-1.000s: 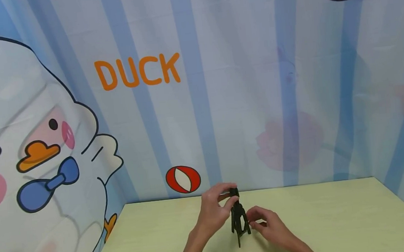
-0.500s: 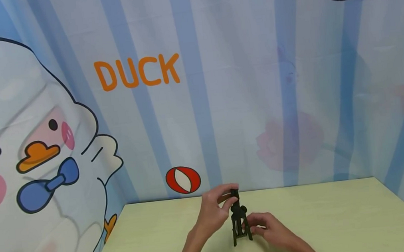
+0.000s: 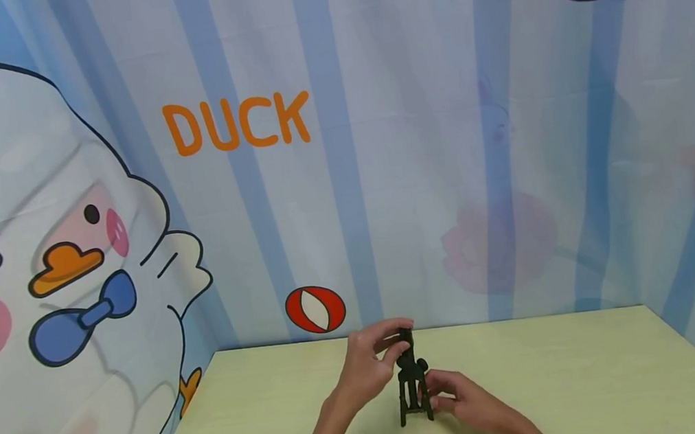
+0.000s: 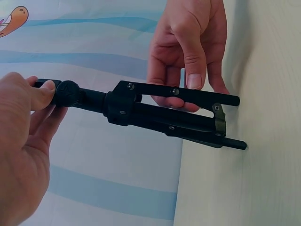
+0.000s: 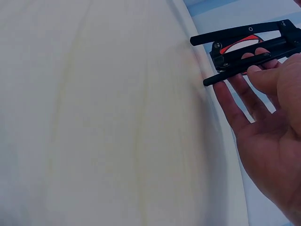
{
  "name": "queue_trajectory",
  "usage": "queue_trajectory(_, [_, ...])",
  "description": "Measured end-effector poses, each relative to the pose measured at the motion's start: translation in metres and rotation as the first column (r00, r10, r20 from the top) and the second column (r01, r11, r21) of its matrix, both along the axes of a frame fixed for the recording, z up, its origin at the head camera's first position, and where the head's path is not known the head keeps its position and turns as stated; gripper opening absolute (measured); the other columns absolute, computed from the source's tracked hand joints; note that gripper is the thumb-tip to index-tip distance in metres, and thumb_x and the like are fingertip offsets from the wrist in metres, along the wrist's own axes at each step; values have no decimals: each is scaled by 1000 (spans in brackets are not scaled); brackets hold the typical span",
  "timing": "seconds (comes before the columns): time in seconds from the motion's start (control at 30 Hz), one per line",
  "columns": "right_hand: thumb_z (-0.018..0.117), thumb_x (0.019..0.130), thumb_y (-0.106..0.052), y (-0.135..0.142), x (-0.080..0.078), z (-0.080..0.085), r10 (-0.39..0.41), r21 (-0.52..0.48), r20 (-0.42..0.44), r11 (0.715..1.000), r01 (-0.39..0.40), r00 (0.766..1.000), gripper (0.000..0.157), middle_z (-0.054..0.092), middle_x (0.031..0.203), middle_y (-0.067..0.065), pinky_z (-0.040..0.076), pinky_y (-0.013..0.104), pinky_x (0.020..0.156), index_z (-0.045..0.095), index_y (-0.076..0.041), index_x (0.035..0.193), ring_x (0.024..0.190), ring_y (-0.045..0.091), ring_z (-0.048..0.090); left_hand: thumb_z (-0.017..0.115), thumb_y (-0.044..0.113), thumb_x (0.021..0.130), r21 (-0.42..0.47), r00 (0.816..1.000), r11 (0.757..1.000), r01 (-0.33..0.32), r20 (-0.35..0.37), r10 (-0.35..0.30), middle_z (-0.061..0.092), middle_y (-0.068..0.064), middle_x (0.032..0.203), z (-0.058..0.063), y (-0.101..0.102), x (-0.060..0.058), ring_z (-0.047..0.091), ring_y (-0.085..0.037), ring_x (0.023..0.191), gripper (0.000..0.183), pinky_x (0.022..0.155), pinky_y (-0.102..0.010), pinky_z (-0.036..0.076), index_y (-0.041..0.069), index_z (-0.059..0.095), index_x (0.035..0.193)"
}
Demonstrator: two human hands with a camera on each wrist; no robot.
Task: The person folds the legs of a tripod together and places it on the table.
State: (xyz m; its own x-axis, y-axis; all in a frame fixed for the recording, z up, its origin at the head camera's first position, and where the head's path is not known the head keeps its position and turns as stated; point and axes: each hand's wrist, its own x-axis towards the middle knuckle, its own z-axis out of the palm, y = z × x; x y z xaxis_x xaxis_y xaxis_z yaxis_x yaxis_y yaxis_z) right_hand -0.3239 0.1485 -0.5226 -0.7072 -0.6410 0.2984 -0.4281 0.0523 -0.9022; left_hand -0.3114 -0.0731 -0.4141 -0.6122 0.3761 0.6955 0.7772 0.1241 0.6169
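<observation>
Holding a small black tripod [image 3: 412,385] upright at the pale table [image 3: 552,357], perhaps just touching down. Pinching its top [image 3: 407,336] with the left hand [image 3: 363,364]; gripping one leg [image 4: 155,89] with the right hand [image 3: 465,397]. Facing a blue-striped curtain [image 3: 409,136].

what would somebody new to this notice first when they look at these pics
Probably the huge white cartoon duck filling the left side of the head view, with the orange word DUCK beside it on the blue-striped backdrop. Next, likely, the small black tripod upright on the pale yellow table: the left hand grips its top, and the right hand holds one leg.
</observation>
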Motion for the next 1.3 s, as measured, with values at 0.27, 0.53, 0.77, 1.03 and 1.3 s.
queue_trajectory(0.27, [62,101,1,2,0,5,-88,27,40,996,87,995,12,67,110,16,58,31,85,64,1,113,105,26,67,69,-14,92,-17,997,1000,13,76,-12,72,-8,123,-2,-3,-1,70,-27,115,39,93,-32,58,8,72,125])
queue_trajectory(0.53, [65,101,-3,-1,-5,2,-271,41,-21,961,272,962,10,70,105,11,63,36,77,67,-4,110,97,32,70,65,-15,94,-58,992,998,35,124,-28,71,-2,121,2,-4,-1,68,-25,118,40,96,-30,57,12,71,123])
queue_trajectory(0.77, [63,104,-10,-9,-7,9,-272,73,-59,958,276,961,17,70,117,7,60,31,82,71,-9,119,111,28,67,64,-13,96,-144,993,989,23,120,-6,70,1,122,5,-7,-3,68,-19,116,40,102,-35,55,17,70,123])
queue_trajectory(1.03, [62,104,-4,-9,-6,11,-225,55,-77,972,229,971,14,73,111,7,60,31,86,70,-8,114,105,14,68,76,6,96,-97,999,995,-28,-25,26,65,-5,114,2,-6,-4,65,-22,102,19,87,-39,62,15,75,112])
queue_trajectory(1.3, [61,103,0,-4,-7,9,-153,8,-23,988,153,988,15,71,112,21,60,33,89,71,0,114,103,18,69,74,-1,95,-45,997,999,6,72,-3,66,-4,115,3,-10,-3,67,-25,107,26,93,-35,60,12,75,117])
